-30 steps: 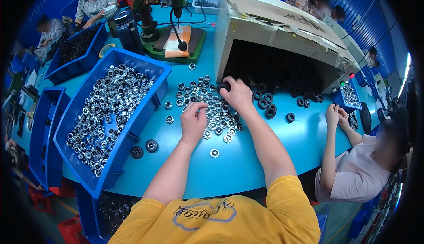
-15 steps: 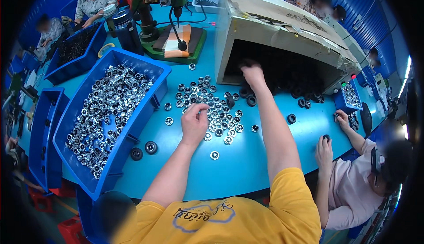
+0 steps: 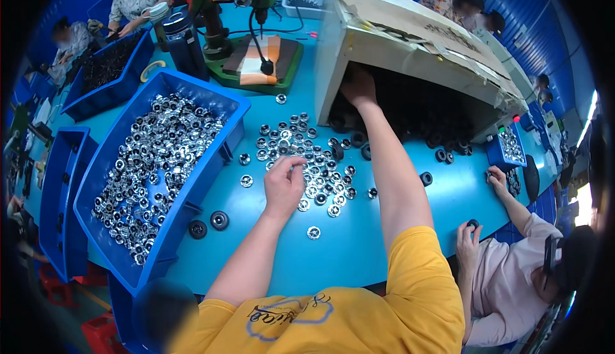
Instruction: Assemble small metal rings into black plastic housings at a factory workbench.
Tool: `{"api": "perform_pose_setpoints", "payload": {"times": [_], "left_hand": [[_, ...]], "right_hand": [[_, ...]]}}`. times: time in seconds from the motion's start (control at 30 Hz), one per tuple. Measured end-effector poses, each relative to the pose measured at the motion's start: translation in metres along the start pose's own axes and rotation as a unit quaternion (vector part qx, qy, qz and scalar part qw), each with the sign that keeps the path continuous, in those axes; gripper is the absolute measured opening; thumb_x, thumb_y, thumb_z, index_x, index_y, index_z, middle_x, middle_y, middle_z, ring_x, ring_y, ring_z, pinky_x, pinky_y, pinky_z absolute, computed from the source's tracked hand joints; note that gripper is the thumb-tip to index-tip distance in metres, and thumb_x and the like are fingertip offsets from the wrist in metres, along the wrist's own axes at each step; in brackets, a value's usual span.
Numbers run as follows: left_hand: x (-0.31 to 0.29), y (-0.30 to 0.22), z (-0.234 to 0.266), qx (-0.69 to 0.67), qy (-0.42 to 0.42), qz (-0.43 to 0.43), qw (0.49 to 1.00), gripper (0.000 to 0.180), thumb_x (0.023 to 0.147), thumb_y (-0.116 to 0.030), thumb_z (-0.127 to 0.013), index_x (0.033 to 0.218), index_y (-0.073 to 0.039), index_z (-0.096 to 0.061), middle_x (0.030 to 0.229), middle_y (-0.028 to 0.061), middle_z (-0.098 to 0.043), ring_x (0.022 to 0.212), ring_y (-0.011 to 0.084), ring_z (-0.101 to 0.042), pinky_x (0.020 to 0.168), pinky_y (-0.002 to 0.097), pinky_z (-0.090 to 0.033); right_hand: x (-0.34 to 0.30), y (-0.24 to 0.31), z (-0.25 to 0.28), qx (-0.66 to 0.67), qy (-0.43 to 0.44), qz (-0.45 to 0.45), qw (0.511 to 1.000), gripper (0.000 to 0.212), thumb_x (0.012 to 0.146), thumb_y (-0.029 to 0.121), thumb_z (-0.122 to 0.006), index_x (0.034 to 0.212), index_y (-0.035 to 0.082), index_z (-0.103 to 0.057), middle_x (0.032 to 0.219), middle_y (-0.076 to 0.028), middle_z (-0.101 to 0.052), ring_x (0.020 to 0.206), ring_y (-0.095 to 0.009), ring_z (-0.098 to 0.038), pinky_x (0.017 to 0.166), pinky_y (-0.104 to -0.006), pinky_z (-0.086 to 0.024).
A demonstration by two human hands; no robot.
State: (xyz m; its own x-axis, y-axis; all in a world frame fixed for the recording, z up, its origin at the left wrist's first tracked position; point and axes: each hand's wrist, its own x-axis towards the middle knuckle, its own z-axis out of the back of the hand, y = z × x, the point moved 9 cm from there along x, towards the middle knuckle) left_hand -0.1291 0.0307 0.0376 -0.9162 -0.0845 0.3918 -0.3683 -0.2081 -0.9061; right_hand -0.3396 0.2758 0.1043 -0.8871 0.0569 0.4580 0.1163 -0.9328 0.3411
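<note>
My left hand [image 3: 285, 184] is over the near edge of a spread of small chrome wheel rims [image 3: 318, 179], its fingers curled together. Whatever it may hold is hidden. My right arm reaches forward into the dark opening of a pale box [image 3: 334, 53], where my right hand [image 3: 359, 88] is in shadow near the left inner wall. Its fingers cannot be made out. Black rubber tyres [image 3: 442, 155] lie inside the box and spill from its mouth. Two wheels with black tyres [image 3: 219, 220] rest left of my left forearm, and a single rim [image 3: 313, 233] lies nearer me.
A large blue bin [image 3: 192, 194] full of chrome rims stands on the left, beside a narrower blue tray [image 3: 51, 206]. Behind are a green drill press [image 3: 282, 85] and a dark bottle [image 3: 182, 40]. At right a co-worker's hand [image 3: 467, 238] holds a small black tyre.
My right hand has gone further into the box, up and slightly left. My left hand has stayed nearly in place. The whole view has shifted a little.
</note>
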Motion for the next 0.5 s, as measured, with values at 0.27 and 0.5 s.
{"api": "perform_pose_setpoints", "payload": {"times": [0.27,0.5], "left_hand": [[0.001,0.030,-0.004,-0.009,0.001,-0.006,1.000,0.010,0.096,-0.001,-0.065,0.101,-0.002,-0.073,0.088,-0.0003,-0.069,0.072,0.0052,-0.057,0.062,0.0219,-0.045],[0.000,0.036,-0.014,-0.053,0.020,0.012,0.998,0.010,0.097,0.000,-0.065,0.104,0.000,-0.072,0.090,-0.0003,-0.068,0.073,0.0044,-0.057,0.062,0.0201,-0.045]], "right_hand": [[-0.131,-0.004,0.098,0.116,-0.124,0.068,0.983,0.027,0.082,0.011,-0.067,0.107,0.009,-0.074,0.105,-0.014,-0.068,0.102,-0.035,-0.066,0.091,-0.0439,-0.056],[-0.278,-0.026,0.167,0.128,-0.112,0.019,0.985,0.020,0.083,0.006,-0.072,0.103,0.008,-0.072,0.103,-0.011,-0.069,0.099,-0.034,-0.066,0.087,-0.0424,-0.055]]}}
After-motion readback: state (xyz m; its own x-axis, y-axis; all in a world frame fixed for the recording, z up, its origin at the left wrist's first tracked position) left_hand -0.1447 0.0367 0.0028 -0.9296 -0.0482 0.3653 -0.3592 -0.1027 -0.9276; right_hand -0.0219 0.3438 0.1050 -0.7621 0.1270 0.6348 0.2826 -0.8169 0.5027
